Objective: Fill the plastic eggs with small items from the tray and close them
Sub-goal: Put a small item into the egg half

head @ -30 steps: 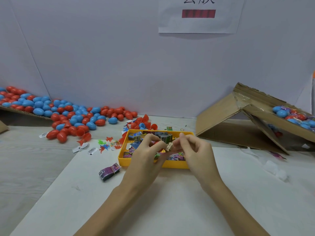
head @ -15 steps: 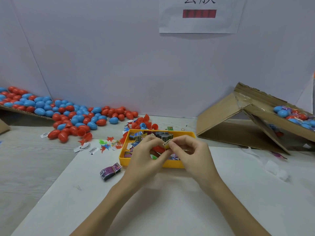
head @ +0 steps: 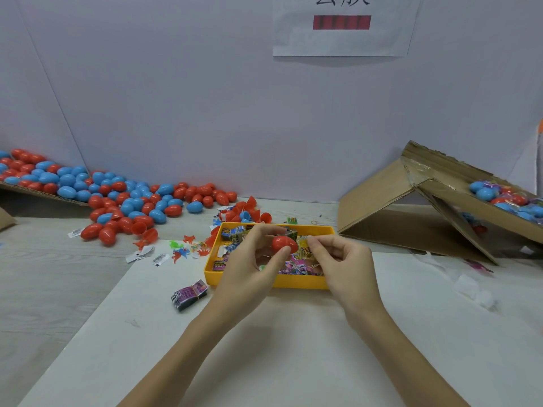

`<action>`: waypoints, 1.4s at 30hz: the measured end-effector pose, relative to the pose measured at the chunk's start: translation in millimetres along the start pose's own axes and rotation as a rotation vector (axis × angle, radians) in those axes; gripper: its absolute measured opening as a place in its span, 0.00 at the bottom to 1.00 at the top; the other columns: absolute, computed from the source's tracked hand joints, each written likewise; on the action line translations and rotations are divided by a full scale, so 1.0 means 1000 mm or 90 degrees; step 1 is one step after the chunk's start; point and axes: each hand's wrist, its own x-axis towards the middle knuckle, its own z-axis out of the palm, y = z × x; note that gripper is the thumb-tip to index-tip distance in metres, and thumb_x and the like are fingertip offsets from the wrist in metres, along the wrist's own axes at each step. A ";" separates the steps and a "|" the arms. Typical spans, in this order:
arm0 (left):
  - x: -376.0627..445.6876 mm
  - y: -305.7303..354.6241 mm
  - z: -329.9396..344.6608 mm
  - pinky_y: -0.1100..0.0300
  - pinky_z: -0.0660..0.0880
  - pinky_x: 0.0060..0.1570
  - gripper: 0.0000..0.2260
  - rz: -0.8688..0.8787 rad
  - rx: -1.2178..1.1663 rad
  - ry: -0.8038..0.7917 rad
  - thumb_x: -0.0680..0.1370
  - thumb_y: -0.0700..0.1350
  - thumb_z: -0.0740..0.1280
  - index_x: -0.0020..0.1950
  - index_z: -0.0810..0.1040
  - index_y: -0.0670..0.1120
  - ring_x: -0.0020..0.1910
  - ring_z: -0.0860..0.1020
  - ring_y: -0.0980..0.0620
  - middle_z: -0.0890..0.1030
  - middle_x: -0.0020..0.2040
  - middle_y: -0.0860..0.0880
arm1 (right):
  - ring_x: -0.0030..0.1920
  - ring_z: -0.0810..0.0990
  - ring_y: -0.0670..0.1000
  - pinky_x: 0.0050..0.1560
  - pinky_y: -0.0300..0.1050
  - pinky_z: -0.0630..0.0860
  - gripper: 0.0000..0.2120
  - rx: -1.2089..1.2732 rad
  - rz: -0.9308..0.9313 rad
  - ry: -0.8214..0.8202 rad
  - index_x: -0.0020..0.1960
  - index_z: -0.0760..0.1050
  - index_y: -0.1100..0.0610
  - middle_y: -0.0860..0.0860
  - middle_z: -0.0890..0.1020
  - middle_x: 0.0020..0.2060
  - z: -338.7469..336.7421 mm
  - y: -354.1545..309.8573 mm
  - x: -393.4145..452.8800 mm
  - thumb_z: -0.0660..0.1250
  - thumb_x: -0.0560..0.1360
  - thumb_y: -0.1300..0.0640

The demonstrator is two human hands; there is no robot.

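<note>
Left hand (head: 249, 268) covers part of red egg (head: 284, 244) and yellow tray (head: 305, 284) contents. Packet print illegible. Wall sign (head: 342, 24) cropped at top.

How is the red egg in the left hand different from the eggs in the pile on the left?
The red egg is gripped by the left hand above the yellow tray; the pile of eggs lies on the table. The held one is a single red egg; the pile mixes red and blue. Both are smooth plastic.
</note>
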 end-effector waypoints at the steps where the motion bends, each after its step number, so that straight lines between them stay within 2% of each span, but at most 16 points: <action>1: 0.000 -0.001 0.001 0.55 0.81 0.57 0.12 0.005 0.000 0.001 0.80 0.43 0.71 0.62 0.78 0.50 0.55 0.83 0.55 0.84 0.54 0.56 | 0.44 0.87 0.48 0.45 0.48 0.85 0.07 -0.007 -0.002 -0.002 0.52 0.87 0.56 0.48 0.88 0.40 0.000 0.000 0.000 0.73 0.78 0.54; 5: 0.001 -0.001 0.001 0.57 0.81 0.57 0.12 0.022 -0.004 0.014 0.79 0.43 0.73 0.62 0.79 0.49 0.56 0.83 0.55 0.84 0.55 0.56 | 0.42 0.87 0.48 0.48 0.53 0.85 0.07 -0.040 -0.014 0.013 0.51 0.87 0.55 0.48 0.88 0.39 0.000 -0.001 -0.002 0.73 0.78 0.53; 8: 0.001 0.000 -0.002 0.61 0.81 0.55 0.14 0.029 -0.027 0.024 0.78 0.42 0.74 0.62 0.79 0.51 0.55 0.83 0.56 0.84 0.54 0.57 | 0.44 0.87 0.48 0.49 0.55 0.85 0.09 -0.067 -0.015 0.021 0.52 0.87 0.55 0.48 0.87 0.40 -0.002 -0.001 -0.002 0.73 0.77 0.51; 11: 0.001 0.000 -0.002 0.60 0.81 0.55 0.14 0.026 -0.043 0.004 0.78 0.41 0.74 0.62 0.79 0.49 0.56 0.84 0.54 0.84 0.55 0.54 | 0.45 0.87 0.48 0.50 0.55 0.85 0.09 -0.070 -0.022 0.016 0.52 0.87 0.55 0.48 0.88 0.40 -0.002 -0.002 -0.002 0.73 0.78 0.51; 14: 0.000 0.000 0.000 0.60 0.81 0.54 0.13 0.026 -0.031 -0.006 0.78 0.40 0.74 0.61 0.80 0.49 0.55 0.84 0.54 0.84 0.55 0.54 | 0.45 0.87 0.48 0.51 0.54 0.85 0.09 -0.076 -0.029 0.010 0.53 0.87 0.55 0.48 0.88 0.41 0.001 -0.002 -0.003 0.73 0.78 0.51; 20: 0.001 0.000 -0.001 0.68 0.79 0.51 0.13 0.027 0.000 0.009 0.78 0.42 0.74 0.61 0.81 0.52 0.54 0.83 0.61 0.83 0.54 0.62 | 0.43 0.87 0.49 0.48 0.51 0.85 0.12 -0.065 -0.004 0.025 0.53 0.87 0.56 0.48 0.88 0.41 0.000 -0.001 -0.001 0.70 0.79 0.49; 23: 0.001 0.000 0.000 0.65 0.80 0.53 0.13 0.017 -0.016 -0.003 0.77 0.41 0.74 0.61 0.81 0.51 0.55 0.83 0.60 0.84 0.54 0.61 | 0.42 0.87 0.48 0.46 0.49 0.85 0.12 -0.065 -0.006 0.013 0.51 0.87 0.55 0.48 0.88 0.39 0.001 0.000 -0.002 0.70 0.80 0.49; 27: 0.000 0.000 0.000 0.60 0.81 0.55 0.14 0.002 -0.083 -0.020 0.77 0.37 0.74 0.61 0.82 0.48 0.55 0.84 0.55 0.85 0.55 0.56 | 0.39 0.87 0.48 0.38 0.40 0.82 0.11 -0.049 0.003 0.003 0.53 0.87 0.56 0.48 0.88 0.40 0.002 -0.001 -0.003 0.70 0.80 0.50; 30: 0.000 0.001 0.000 0.64 0.81 0.51 0.13 -0.013 -0.117 -0.011 0.77 0.37 0.74 0.59 0.82 0.49 0.54 0.85 0.54 0.85 0.55 0.55 | 0.39 0.87 0.49 0.39 0.43 0.84 0.11 -0.041 0.007 0.011 0.54 0.87 0.56 0.49 0.88 0.41 0.001 -0.003 -0.003 0.70 0.80 0.50; 33: 0.001 0.001 -0.001 0.67 0.80 0.48 0.14 -0.014 -0.080 0.003 0.76 0.39 0.75 0.59 0.82 0.51 0.53 0.84 0.58 0.85 0.54 0.56 | 0.41 0.87 0.47 0.38 0.38 0.82 0.14 -0.053 0.013 0.024 0.55 0.86 0.55 0.47 0.88 0.43 0.002 -0.004 -0.003 0.69 0.79 0.47; 36: 0.001 0.002 -0.001 0.66 0.80 0.47 0.13 -0.009 -0.069 0.008 0.77 0.39 0.75 0.59 0.83 0.51 0.50 0.85 0.58 0.85 0.54 0.58 | 0.42 0.87 0.46 0.42 0.43 0.84 0.12 -0.052 0.002 0.018 0.53 0.87 0.54 0.46 0.88 0.41 0.001 -0.005 -0.004 0.69 0.80 0.47; 40: 0.001 0.004 -0.003 0.64 0.81 0.47 0.13 -0.020 -0.102 0.000 0.77 0.38 0.75 0.58 0.84 0.52 0.49 0.85 0.55 0.85 0.53 0.56 | 0.41 0.87 0.48 0.38 0.42 0.82 0.11 -0.026 -0.010 -0.024 0.50 0.87 0.54 0.47 0.87 0.39 0.002 -0.007 -0.006 0.70 0.80 0.49; 42: 0.001 0.006 -0.003 0.66 0.80 0.47 0.11 -0.036 -0.136 0.008 0.76 0.42 0.76 0.56 0.84 0.53 0.49 0.85 0.55 0.85 0.53 0.57 | 0.42 0.88 0.50 0.40 0.45 0.84 0.11 0.012 0.001 -0.053 0.51 0.86 0.54 0.49 0.88 0.41 0.005 -0.011 -0.007 0.70 0.79 0.48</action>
